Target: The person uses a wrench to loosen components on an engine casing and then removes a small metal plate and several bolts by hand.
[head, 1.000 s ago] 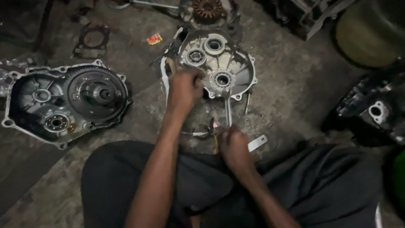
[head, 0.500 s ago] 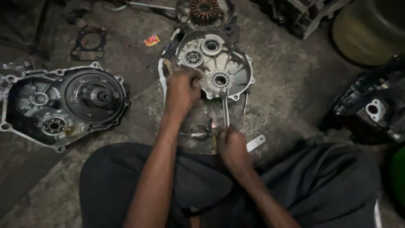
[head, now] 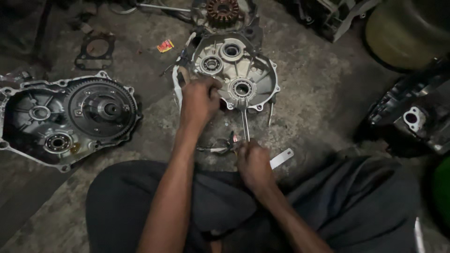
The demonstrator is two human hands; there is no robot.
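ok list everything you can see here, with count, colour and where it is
engine case half: 1, pale silver, on the floor at centre top
geared engine case half: 1, dark grey with a toothed wheel, on the floor at left
long metal tool: 1, silver, its tip at the centre case's lower edge
gasket: 1, dark, floor at upper left
small wrapper: 1, red and yellow, floor above the centre case
copper-wound coil part: 1, brown, top edge
flat metal strip: 1, pale, beside the right hand
dark engine part: 1, black with a pale port, at right
round container: 1, olive, top right
left hand: 1, on the centre case's left rim
right hand: 1, closed on the long tool's handle
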